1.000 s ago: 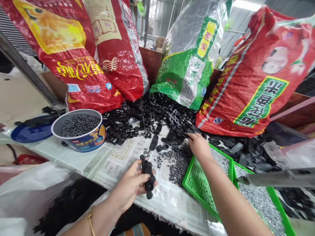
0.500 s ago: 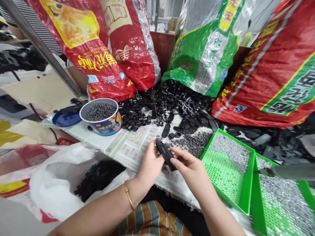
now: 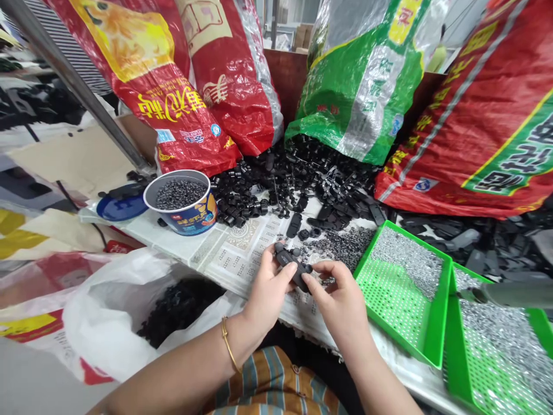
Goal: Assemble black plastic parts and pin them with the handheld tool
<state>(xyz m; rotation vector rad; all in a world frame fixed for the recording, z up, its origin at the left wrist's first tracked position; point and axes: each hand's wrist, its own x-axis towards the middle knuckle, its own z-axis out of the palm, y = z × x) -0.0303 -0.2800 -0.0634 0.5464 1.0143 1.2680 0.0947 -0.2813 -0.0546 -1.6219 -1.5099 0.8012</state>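
A long black plastic piece (image 3: 284, 257) with small round wheel-like knobs is held between my two hands, above the front edge of the table. My left hand (image 3: 266, 291) grips its upper end, the thumb pressed along its top face. At the lower right end, the thumb and fingers of my right hand (image 3: 341, 294) pinch the same piece; what lies under those fingertips is hidden. Just beyond my hands are a flat black oblong part (image 3: 294, 225) and a pile of tiny dark bits (image 3: 345, 243) on the patterned tablecloth (image 3: 231, 262).
Green perforated trays (image 3: 404, 314) with small silvery pieces stand at right, a grey power-tool-like cylinder (image 3: 514, 293) above one. A tub (image 3: 190, 222) of dark pellets sits left. Heaped black parts (image 3: 246, 196) lie before large sacks (image 3: 354, 104). A white bag (image 3: 103, 311) hangs lower left.
My left thumb has moved onto the top face of the black piece. My right fingers have shifted slightly around its lower end. The view has moved a little.
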